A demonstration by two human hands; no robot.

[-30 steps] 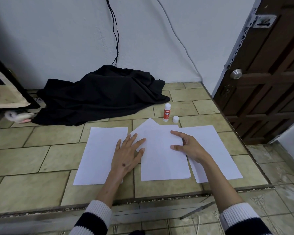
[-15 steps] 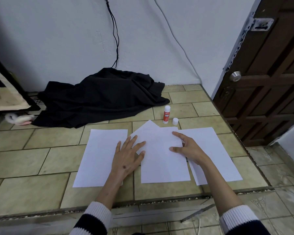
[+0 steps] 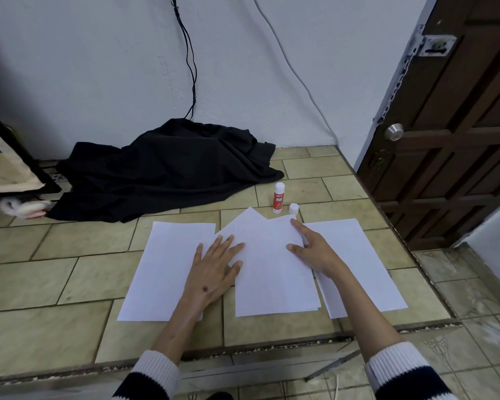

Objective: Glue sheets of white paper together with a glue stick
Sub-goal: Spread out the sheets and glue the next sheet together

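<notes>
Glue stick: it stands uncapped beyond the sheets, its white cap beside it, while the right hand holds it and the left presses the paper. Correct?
Not quite. In the head view the right hand does not hold the glue stick; like the left hand, it rests on the paper. The stick stands alone, its cap beside it.

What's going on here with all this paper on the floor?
A person is gluing white paper sheets together. Both hands press flat on the middle stack of sheets: the left hand on its left edge, the right hand on its upper right. The glue stick stands uncapped on the tiled floor behind, cap beside it. Single sheets lie on either side.
</notes>
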